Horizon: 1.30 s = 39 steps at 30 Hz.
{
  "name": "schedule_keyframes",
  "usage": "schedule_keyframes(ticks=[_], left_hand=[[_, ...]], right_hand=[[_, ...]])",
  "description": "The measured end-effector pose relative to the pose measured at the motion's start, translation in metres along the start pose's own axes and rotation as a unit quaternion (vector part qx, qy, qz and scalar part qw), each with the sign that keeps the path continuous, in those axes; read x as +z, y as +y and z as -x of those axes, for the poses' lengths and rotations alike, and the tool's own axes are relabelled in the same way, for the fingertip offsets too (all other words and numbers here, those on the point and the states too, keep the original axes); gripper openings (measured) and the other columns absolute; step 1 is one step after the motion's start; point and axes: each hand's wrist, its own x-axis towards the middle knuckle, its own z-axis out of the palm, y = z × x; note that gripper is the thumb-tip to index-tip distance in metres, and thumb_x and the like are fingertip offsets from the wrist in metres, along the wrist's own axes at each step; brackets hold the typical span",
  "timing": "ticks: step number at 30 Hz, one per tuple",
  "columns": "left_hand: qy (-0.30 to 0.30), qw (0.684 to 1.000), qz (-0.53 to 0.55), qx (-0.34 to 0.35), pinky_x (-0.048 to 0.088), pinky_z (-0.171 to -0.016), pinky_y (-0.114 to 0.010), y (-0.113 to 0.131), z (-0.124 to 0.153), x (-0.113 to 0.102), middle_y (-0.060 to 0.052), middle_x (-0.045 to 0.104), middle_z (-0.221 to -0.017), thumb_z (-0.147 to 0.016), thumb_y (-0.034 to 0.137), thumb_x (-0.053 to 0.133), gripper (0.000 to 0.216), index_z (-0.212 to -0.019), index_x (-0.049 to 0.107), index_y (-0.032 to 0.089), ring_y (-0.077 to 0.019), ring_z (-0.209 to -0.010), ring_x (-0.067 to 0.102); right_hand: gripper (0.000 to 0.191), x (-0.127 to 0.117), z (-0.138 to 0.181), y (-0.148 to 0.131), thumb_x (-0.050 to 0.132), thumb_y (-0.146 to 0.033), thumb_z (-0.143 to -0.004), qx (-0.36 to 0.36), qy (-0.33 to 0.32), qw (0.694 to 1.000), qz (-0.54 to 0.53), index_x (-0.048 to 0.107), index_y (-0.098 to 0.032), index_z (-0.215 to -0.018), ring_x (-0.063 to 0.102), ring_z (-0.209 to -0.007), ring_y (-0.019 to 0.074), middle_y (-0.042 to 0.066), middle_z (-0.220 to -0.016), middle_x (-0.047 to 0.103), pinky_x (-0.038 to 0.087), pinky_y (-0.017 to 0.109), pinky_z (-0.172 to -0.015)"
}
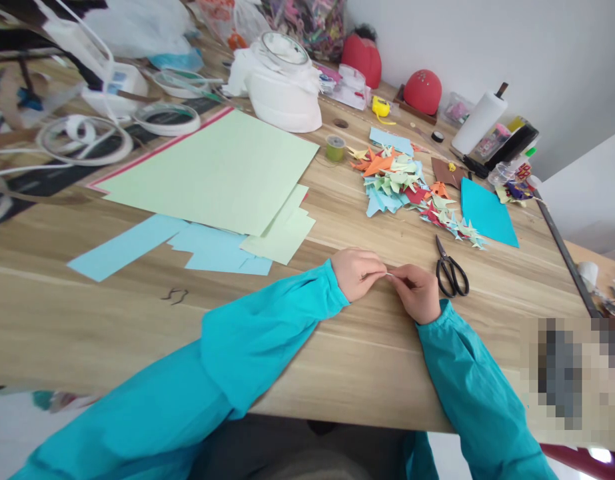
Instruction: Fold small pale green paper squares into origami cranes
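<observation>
My left hand and my right hand meet fingertip to fingertip above the wooden table. Between their pinched fingers is a tiny, thin whitish piece, too small to name. Both hands are closed on it. Just right of my right hand lies a pair of black-handled scissors, blades pointing away. Beyond the hands is a pile of folded paper shapes in orange, green, blue and red. To the left are light blue paper pieces and large pale green sheets.
A turquoise sheet lies at the right by a brown paper piece. Behind stand a spool of green thread, a white container and a yellow tape measure. Coiled white cables fill the far left.
</observation>
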Motion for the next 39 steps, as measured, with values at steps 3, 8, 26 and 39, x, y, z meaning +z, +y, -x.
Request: schedule_keyframes(ticks=[3,8,26,39], left_hand=[[-0.003,1.0,-0.004,0.001,0.042,-0.059,-0.022,-0.0003,0.0003,0.0002,-0.002,0.067,-0.071,-0.081,0.024,0.046,0.022,-0.072,0.065,0.017,-0.011,-0.064,0.059],[-0.021,1.0,-0.007,0.001,0.042,-0.059,-0.023,0.0001,0.0003,0.0004,-0.001,0.067,-0.072,-0.082,0.025,0.045,0.023,-0.072,0.065,0.017,-0.0112,-0.065,0.059],[-0.025,1.0,-0.008,0.007,0.042,-0.062,-0.024,0.0005,-0.0004,-0.0026,-0.001,0.067,-0.072,-0.081,0.023,0.045,0.022,-0.072,0.064,0.018,-0.0116,-0.066,0.06],[-0.028,1.0,-0.012,0.006,0.042,-0.062,-0.024,-0.0009,-0.0007,-0.0019,-0.002,0.068,-0.072,-0.082,0.026,0.043,0.025,-0.072,0.065,0.019,-0.0119,-0.066,0.06]], right_hand=[[0.008,0.0007,0.0002,0.0014,0.058,-0.02,-0.076,0.0,0.001,1.0,0.008,0.065,-0.018,-0.073,0.059,-0.062,0.015,0.005,-0.069,0.066,0.047,0.027,-0.058],[0.008,0.0018,0.001,0.0039,0.057,-0.019,-0.076,-0.013,0.0,1.0,0.014,0.064,-0.018,-0.074,0.059,-0.064,0.0153,0.005,-0.07,0.065,0.047,0.027,-0.058],[0.008,0.0002,0.0001,0.0015,0.057,-0.02,-0.076,-0.018,-0.011,1.0,-0.002,0.063,-0.018,-0.072,0.056,-0.06,0.0139,0.004,-0.067,0.063,0.045,0.026,-0.057],[0.012,0.002,0.0014,0.001,0.062,-0.028,-0.072,0.025,-0.004,1.0,-0.006,0.063,-0.017,-0.077,0.049,-0.05,0.0103,0.003,-0.064,0.061,0.042,0.023,-0.047]])
